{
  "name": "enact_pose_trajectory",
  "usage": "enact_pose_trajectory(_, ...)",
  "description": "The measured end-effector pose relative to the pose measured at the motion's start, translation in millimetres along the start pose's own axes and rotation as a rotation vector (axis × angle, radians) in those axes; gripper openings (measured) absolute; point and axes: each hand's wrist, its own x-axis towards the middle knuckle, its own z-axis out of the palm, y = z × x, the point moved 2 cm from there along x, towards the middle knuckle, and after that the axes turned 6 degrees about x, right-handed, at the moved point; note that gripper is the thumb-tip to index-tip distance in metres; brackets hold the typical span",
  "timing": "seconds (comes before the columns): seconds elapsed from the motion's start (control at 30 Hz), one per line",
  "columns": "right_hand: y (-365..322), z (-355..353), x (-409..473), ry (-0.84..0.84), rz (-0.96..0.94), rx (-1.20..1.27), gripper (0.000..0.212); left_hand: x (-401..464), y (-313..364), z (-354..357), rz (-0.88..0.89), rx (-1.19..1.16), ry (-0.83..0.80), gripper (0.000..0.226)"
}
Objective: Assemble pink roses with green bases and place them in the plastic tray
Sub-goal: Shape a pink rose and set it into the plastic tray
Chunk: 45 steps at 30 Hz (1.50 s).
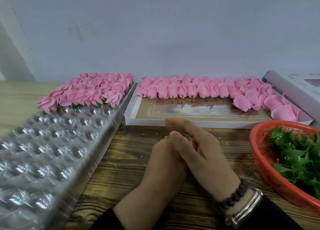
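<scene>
My left hand (164,158) and my right hand (206,148) meet over the middle of the wooden table. Between them they hold a pink rose (195,143); only a sliver of pink shows between the fingers, and any green base on it is hidden. The clear plastic tray (107,143) with round cups lies to the left. Several finished roses with green bases (97,91) fill its far rows. Loose pink rose heads (190,89) lie in rows in a shallow white box (173,124) just beyond my hands. Green bases (294,155) are piled in an orange basket (259,153) on the right.
A wall stands close behind the tray and the box. A grey and white box lid (294,86) leans at the far right. Bare wooden table (131,160) shows between the tray and my hands. Bracelets sit on my right wrist.
</scene>
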Motion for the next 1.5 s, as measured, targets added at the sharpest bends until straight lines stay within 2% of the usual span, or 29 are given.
enact_pose_trajectory(0.07,-0.2,3.8,0.0,0.022,-0.006,-0.062,0.041,0.1,5.9,2.5,0.035,-0.06,-0.027,0.021)
enact_pose_trajectory(0.13,1.4,3.4,1.8,0.0,0.009,-0.1,0.034,1.3,8.3,2.2,0.032,-0.15,-0.077,0.027)
enact_pose_trajectory(0.2,2.5,-0.4,3.6,-0.055,0.043,-0.123,0.027,2.5,5.4,3.3,-0.02,-0.229,-0.177,0.037)
enact_pose_trajectory(0.33,-0.4,-4.8,0.7,-0.232,0.187,-0.081,0.026,-1.6,1.5,3.8,-0.154,-0.316,-0.399,0.023)
enact_pose_trajectory(0.4,-0.6,-5.1,-0.3,-0.27,0.195,-0.061,0.025,-3.8,2.0,3.9,-0.156,-0.301,-0.425,0.022)
enact_pose_trajectory(0.6,2.2,-7.6,2.1,-0.208,0.078,-0.051,0.025,-0.4,2.5,-1.5,-0.037,-0.329,-0.288,0.035)
enact_pose_trajectory(0.67,3.2,-10.2,1.4,-0.182,0.058,-0.028,0.042,2.0,0.1,-5.1,0.015,-0.301,-0.238,0.031)
enact_pose_trajectory(0.77,5.2,-12.4,1.3,-0.159,0.062,-0.028,0.063,4.0,-7.9,-6.7,-0.003,-0.283,-0.207,0.009)
enact_pose_trajectory(0.97,4.1,-1.1,-0.4,-0.045,0.03,0.051,0.043,0.7,-5.7,1.7,0.045,-0.147,-0.116,0.017)
enact_pose_trajectory(1.07,3.9,0.1,-0.8,-0.045,0.024,0.029,0.033,-0.5,-4.1,3.2,0.044,-0.212,-0.114,0.016)
enact_pose_trajectory(1.2,2.8,-3.8,-0.2,-0.135,0.069,0.017,0.038,-0.5,-3.1,-1.8,0.023,-0.336,-0.113,0.03)
enact_pose_trajectory(1.27,3.4,-5.4,-0.5,-0.169,0.101,0.046,0.044,1.3,-4.4,-5.6,0.024,-0.338,-0.116,0.027)
enact_pose_trajectory(1.37,3.5,-12.8,-0.3,-0.143,0.079,0.056,0.059,4.6,-8.2,-12.6,0.034,-0.293,-0.102,0.021)
enact_pose_trajectory(1.43,2.1,-18.2,0.5,-0.099,0.042,0.025,0.057,6.5,-11.7,-17.2,0.012,-0.317,-0.065,0.032)
enact_pose_trajectory(1.5,0.5,-20.9,1.5,-0.075,-0.004,-0.023,0.051,8.4,-15.7,-18.6,-0.02,-0.323,-0.024,0.027)
